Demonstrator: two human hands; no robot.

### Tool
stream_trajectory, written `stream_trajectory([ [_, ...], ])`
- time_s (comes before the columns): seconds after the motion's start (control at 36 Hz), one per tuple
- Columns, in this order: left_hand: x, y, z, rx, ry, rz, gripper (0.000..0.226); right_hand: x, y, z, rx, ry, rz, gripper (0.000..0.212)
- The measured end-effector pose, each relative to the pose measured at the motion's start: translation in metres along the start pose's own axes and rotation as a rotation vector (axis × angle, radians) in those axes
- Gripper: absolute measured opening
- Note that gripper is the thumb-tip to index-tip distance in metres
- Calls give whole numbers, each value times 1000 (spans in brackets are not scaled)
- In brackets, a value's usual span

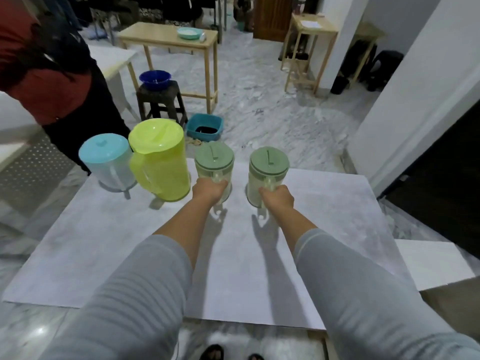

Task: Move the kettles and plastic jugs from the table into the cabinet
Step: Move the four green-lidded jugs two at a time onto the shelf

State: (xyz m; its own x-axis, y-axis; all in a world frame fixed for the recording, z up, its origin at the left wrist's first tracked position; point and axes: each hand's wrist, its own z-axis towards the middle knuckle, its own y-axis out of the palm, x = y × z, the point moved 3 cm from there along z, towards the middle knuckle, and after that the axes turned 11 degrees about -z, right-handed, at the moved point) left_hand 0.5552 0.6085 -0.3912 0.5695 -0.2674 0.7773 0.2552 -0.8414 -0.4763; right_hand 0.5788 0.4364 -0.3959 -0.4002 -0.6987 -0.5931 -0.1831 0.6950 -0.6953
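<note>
Several plastic jugs stand in a row along the far edge of the white table (130,255). From the left: a clear jug with a light blue lid (106,159), a tall lime-green jug (162,162), and two clear jugs with sage-green lids. My left hand (209,189) grips the handle of the left green-lid jug (214,158). The handle of the right green-lid jug (268,165) is wrapped by my right hand (278,197). Both jugs look upright and rest on the table. No cabinet is clearly visible.
A person in a red top (49,81) bends over at the far left. Beyond the table are a dark stool with a blue bowl (155,79), a teal basin (205,127) on the floor, two wooden tables, and a white wall (415,100) with a dark opening at right.
</note>
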Motion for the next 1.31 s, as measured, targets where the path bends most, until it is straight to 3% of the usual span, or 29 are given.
stream_trajectory([
  [0.33,-1,5,38,-187,8,84,66,-8,26,11,103,129,19,42],
  [0.72,8,3,23,-117,157,76,49,12,9,-27,263,129,24,34],
  [1.03,34,2,-55,-175,314,-95,49,40,-51,-102,415,163,101,36],
  [1.31,5,22,-182,-271,427,-162,47,128,-93,-228,556,187,111,38],
])
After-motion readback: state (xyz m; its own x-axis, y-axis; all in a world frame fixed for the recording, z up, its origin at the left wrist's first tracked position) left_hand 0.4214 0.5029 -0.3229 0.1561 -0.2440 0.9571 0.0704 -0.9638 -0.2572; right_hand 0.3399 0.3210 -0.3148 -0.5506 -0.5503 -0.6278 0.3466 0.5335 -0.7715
